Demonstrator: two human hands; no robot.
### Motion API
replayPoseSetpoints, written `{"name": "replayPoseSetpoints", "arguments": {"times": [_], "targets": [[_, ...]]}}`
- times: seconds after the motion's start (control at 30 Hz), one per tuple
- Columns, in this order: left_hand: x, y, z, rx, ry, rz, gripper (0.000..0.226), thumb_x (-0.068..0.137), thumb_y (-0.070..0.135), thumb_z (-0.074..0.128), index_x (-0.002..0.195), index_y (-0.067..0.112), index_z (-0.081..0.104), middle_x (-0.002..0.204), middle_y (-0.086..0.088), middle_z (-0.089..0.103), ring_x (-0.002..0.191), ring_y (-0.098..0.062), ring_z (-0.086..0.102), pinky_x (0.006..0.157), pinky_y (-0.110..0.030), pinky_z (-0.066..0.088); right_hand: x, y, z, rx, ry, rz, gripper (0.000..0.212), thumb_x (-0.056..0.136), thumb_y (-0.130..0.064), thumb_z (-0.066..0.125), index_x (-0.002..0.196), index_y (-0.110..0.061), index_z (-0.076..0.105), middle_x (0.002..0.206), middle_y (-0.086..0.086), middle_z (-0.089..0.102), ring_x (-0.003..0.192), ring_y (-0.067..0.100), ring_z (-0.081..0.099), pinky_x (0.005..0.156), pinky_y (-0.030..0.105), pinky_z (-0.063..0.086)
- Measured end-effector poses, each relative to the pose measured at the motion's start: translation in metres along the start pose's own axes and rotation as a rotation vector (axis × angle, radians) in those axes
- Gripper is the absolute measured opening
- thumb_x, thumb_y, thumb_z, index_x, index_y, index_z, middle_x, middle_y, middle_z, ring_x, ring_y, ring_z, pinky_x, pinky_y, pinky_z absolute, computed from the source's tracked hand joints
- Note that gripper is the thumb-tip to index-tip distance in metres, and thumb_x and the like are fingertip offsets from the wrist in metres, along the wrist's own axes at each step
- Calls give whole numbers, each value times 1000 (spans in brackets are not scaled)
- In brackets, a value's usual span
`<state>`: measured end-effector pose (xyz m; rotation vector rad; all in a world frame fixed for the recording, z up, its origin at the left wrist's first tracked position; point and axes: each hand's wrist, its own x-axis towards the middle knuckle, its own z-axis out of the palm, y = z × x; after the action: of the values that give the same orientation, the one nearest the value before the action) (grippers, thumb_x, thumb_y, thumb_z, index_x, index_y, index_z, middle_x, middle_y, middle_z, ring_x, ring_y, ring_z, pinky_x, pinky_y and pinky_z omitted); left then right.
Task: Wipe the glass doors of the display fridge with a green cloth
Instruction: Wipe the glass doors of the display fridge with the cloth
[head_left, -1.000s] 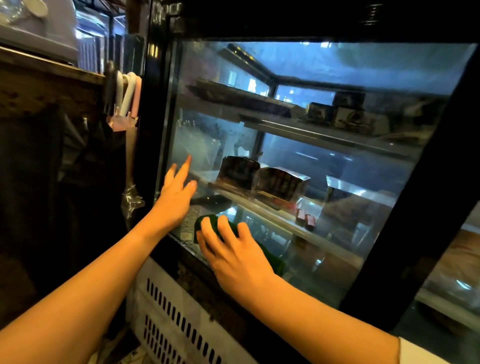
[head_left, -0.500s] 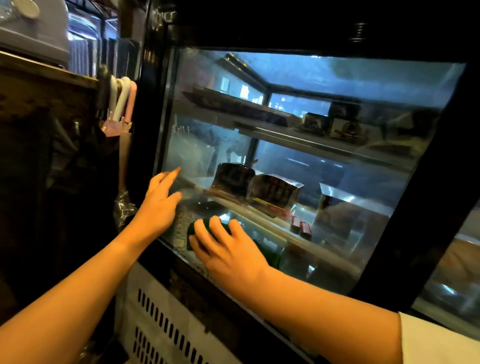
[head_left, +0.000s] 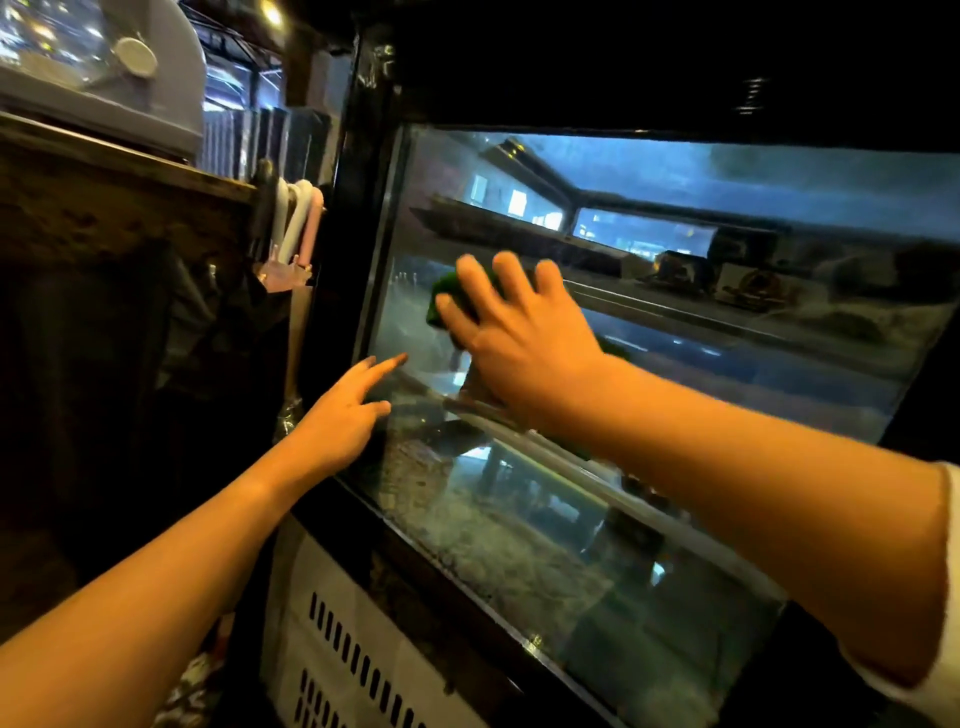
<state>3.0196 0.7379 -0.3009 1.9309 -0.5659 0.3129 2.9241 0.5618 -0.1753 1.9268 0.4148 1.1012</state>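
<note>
Pressing flat against the large glass door of the black-framed display fridge (head_left: 649, 364), my right hand (head_left: 519, 343) sits at centre frame with its fingers (head_left: 470, 278) spread wide over the crumpled green cloth (head_left: 441, 299), which shows only at the fingertips, left of centre. My left hand (head_left: 345, 410) rests lower left on the same pane near its left edge, fingers extended and loose, holding nothing. At the left edge of the frame, pale rounded handles (head_left: 296, 218) hang beside the dark wooden counter (head_left: 104, 208). A white vented panel (head_left: 353, 654) runs along the bottom.
</note>
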Motion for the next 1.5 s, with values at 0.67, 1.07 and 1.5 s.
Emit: {"name": "replayPoseSetpoints", "arguments": {"times": [0.67,1.07,1.5], "targets": [[29,8,-23,-91,3,-35,69,91,-6,52,153,17,28,160,-3,29,148,-17,24,123,-35,17,75,74,-22,-37,-18,215,69,91,-16,59,151,-14,25,155,16,19,137,40,23,102,50,28],[14,0,-23,-594,287,-150,63,98,5,38,148,42,31,154,-3,32,133,-23,47,101,-48,42,29,-76,22,136,-130,107,55,89,-37,49,139,-15,50,149,14,39,125,40,41,89,45,22],[5,0,-15,-424,213,-78,57,97,-3,40,149,21,36,151,-9,39,143,-20,34,113,-35,30,-5,-162,45,250,-251,-51,58,100,-31,37,152,-7,27,156,18,18,135,39,26,96,48,20]]}}
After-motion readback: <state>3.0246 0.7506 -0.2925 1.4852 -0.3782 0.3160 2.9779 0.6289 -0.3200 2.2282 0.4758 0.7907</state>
